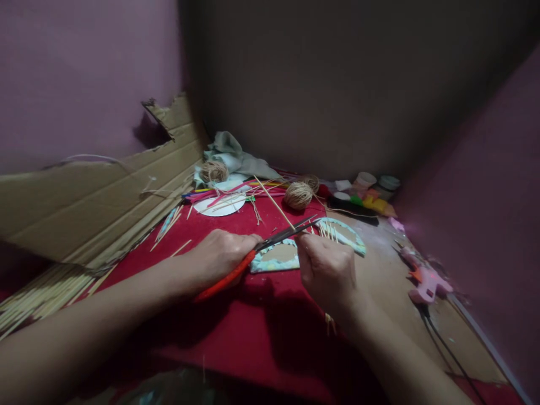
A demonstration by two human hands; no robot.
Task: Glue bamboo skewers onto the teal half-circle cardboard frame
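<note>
My left hand (219,256) grips red-handled scissors (270,243), their dark blades pointing right and slightly apart. My right hand (327,270) pinches a thin bamboo stick (274,203) that slants up to the left; the blades meet the stick just above my fingers. Under both hands lies a half-round piece (276,256) with a pale green patterned edge. A second curved piece (348,232), with short sticks laid across it, lies just to the right on the red cloth (261,332).
A torn cardboard sheet (97,197) leans at the left over a pile of bamboo sticks (37,295). Behind are twine balls (298,194), a white disc (219,205), coloured sticks, a grey cloth, small jars and felt scraps. A pink glue gun (426,278) lies at right.
</note>
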